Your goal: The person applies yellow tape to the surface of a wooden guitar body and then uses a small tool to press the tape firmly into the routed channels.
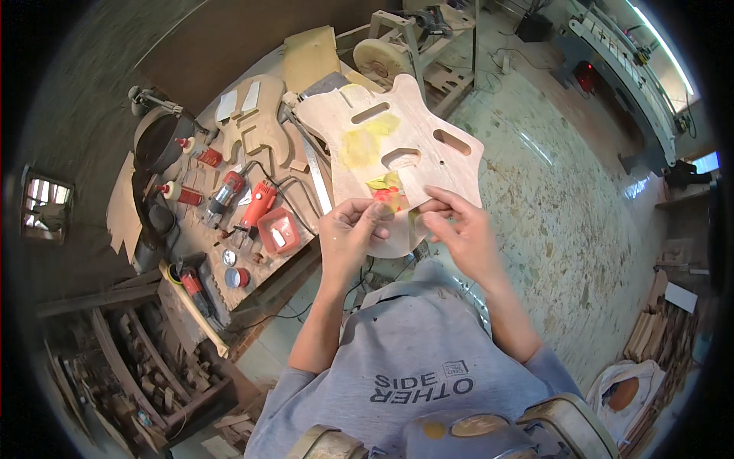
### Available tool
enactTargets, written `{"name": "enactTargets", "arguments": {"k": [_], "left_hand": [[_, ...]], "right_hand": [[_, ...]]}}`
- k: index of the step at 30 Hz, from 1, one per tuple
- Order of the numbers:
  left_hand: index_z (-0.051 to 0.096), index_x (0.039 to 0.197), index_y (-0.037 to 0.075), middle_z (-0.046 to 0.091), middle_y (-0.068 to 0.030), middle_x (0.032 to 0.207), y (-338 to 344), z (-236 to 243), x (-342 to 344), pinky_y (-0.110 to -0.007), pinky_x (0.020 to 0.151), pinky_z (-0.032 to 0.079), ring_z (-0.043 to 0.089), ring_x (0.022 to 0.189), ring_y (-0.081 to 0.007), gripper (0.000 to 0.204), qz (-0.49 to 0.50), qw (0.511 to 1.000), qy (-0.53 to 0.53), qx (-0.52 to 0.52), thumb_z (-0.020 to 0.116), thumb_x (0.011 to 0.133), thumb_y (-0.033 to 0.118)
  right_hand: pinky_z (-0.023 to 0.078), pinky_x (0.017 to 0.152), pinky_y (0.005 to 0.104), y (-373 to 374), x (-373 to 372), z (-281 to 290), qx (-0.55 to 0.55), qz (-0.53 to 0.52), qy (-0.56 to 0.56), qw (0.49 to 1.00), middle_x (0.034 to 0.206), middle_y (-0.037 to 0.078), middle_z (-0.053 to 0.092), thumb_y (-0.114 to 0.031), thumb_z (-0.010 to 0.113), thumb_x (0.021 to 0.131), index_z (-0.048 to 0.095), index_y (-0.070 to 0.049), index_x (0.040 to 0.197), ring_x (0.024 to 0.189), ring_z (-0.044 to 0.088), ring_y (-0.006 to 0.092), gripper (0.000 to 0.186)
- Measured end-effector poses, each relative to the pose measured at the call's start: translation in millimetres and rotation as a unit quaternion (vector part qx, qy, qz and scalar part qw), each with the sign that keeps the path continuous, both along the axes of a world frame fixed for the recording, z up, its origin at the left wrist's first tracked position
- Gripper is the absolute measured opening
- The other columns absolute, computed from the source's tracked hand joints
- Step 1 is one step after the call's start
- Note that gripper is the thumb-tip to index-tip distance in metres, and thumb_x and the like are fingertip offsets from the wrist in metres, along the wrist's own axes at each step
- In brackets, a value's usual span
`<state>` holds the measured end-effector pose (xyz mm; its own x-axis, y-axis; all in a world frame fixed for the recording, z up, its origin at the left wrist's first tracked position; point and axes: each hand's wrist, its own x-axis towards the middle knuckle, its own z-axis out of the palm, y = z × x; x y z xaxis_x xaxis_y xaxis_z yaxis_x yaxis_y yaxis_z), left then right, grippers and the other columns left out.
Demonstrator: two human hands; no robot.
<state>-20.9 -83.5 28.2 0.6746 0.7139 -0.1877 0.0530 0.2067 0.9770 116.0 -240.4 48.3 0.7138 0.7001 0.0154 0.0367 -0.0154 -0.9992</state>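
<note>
In front of me a pale wooden guitar body (451,172) with slot-like cutouts and yellow patches reaches past the bench edge. My left hand (350,229) is at its near side, fingers closed in a pinch on a small yellow-and-red printed wrapper (388,191). Opposite it, my right hand (462,229) has thumb and forefinger closed on the edge of a thin pale strip (415,190) beside the wrapper. Whether strip and wrapper are joined I cannot tell. Both lie over the guitar body, partly hidden by my fingers.
Left, a workbench (264,264) carries a red trim router (258,205), a second router (223,197), glue bottles (200,151), a red tub (279,232) and a guitar-shaped template (256,122). Cables trail below it. A wooden-framed machine (417,46) stands behind; wood scraps (650,325) lean right.
</note>
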Motion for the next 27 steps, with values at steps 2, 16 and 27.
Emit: {"name": "enactTargets", "arguments": {"k": [2,16,27], "left_hand": [[0.075,0.109,-0.006,0.081,-0.0128,0.095,-8,4,4,-0.023,0.062,0.056,0.071,0.069,-0.0095,0.025,0.004,1.0,-0.009,-0.006,0.075,0.106,0.019],[0.074,0.113,-0.003,0.078,-0.0113,0.095,4,-31,-31,-0.024,0.063,0.056,0.07,0.072,-0.0104,0.025,0.242,0.968,-0.047,0.05,0.073,0.107,0.021],[0.059,0.132,-0.006,0.072,-0.0123,0.112,-20,-75,-34,-0.031,0.089,0.056,0.068,0.098,-0.0138,0.058,0.211,0.977,0.017,0.021,0.088,0.091,0.024]], "right_hand": [[0.052,0.068,0.0218,15,1,2,0.015,0.049,0.053,0.997,0.088,0.001,0.073,-0.012,0.075,0.101,0.073,0.003,0.127,0.081,0.066,0.0063,0.03],[0.054,0.061,0.0211,71,74,16,-0.081,0.166,0.052,0.981,0.084,0.003,0.072,-0.011,0.07,0.1,0.073,0.006,0.123,0.064,0.064,0.0046,0.028],[0.049,0.061,0.0279,153,111,21,-0.152,0.27,-0.217,0.926,0.079,0.002,0.067,-0.016,0.069,0.1,0.071,0.007,0.123,0.066,0.058,0.0081,0.032]]}}
